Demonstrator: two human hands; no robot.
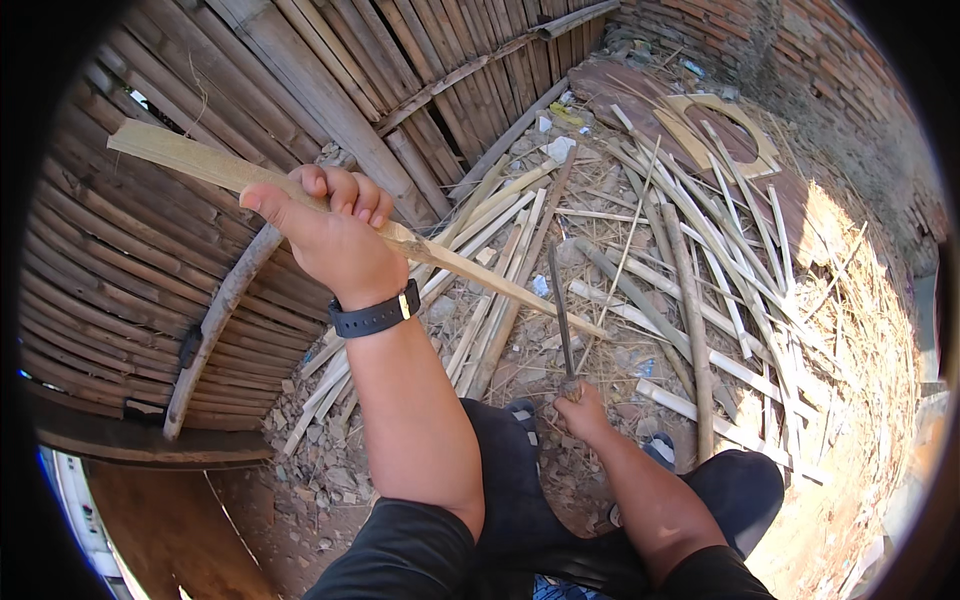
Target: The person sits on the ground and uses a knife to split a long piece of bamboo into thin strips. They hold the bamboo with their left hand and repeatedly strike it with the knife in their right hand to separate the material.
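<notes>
My left hand, with a dark watch on its wrist, is raised at the left and wrapped around a long split bamboo strip. The strip slants from a broad pale end at the upper left down to a thin tip near the middle of the view. Lower down, between my knees, my right hand grips the handle of a machete. Its long, narrow, dark blade points away from me. The strip's thin tip lies close to the blade in the picture; I cannot tell whether they touch.
Several bamboo strips and poles litter the rubble ahead and right. A slatted bamboo wall rises at the left, a brick wall at the far right. A wooden panel with a round hole lies at the back.
</notes>
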